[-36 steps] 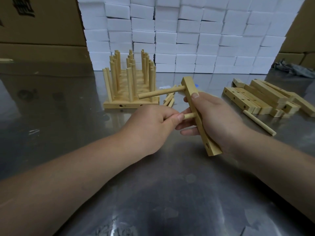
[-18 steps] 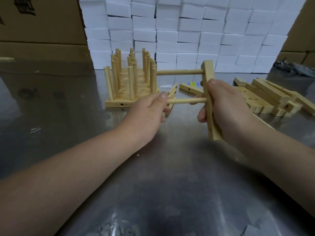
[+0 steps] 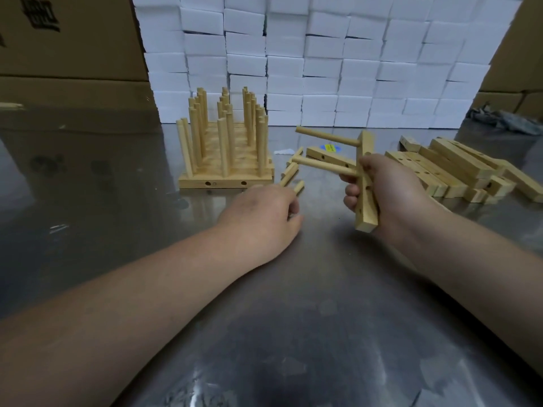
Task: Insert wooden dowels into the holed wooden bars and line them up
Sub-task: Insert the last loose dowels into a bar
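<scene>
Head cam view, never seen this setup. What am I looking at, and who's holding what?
There is no machine here. A person works bare-handed, and the single camera sits on their head, looking forward and down, so both forearms come in from the bottom edge. The right hand grips a holed wooden bar with two dowels already plugged in, pointing left. The left hand is down by a few loose dowels on the steel table; whether it pinches one is hidden. Behind it stands a block of finished bars with dowels upright. A pile of empty bars lies on the right, with white boxes stacked behind.
</scene>
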`<state>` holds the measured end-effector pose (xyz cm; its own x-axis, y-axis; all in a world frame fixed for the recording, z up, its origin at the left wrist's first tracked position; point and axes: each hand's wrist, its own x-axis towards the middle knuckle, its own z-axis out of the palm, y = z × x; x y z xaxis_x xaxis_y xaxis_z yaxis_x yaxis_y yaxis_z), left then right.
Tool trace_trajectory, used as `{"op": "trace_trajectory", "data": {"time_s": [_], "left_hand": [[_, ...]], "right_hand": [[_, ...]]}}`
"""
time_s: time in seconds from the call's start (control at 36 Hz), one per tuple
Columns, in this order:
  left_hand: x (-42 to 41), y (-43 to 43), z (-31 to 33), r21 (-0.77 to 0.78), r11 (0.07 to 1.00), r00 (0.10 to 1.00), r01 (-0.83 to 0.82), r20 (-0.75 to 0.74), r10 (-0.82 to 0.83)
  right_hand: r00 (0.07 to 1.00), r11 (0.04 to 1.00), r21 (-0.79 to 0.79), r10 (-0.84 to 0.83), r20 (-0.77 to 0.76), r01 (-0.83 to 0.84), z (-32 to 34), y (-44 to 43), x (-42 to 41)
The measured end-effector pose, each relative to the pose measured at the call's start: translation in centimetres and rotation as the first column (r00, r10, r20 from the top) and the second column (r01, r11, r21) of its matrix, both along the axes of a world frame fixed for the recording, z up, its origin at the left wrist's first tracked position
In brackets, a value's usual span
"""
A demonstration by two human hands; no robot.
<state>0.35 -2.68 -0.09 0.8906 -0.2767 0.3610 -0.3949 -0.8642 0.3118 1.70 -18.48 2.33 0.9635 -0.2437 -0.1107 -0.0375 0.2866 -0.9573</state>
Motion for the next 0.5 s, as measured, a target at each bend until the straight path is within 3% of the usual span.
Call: {"op": "trace_trajectory", "data": {"time_s": [0.25,0.44,0.5], "left_hand": [[0.2,0.3,-0.1,-0.12,0.992,0.999,-0.048,-0.022,0.046],[0.0,0.2,1.0,0.159,0.983,0.986,-0.097,-0.121,0.116],[-0.3,0.3,1.0,0.176,0.979,0.982,-0.099,-0.141,0.125]], "right_hand": [[0.999,0.994,0.107,0.031,0.022,-0.033,-0.3,-0.4,0.6],[0.999,0.998,-0.037,0.047,0.017,-0.046,-0.5,-0.6,0.8],[0.999,0.999,-0.028,0.044,0.018,-0.044,-0.5,-0.6,0.8]]}}
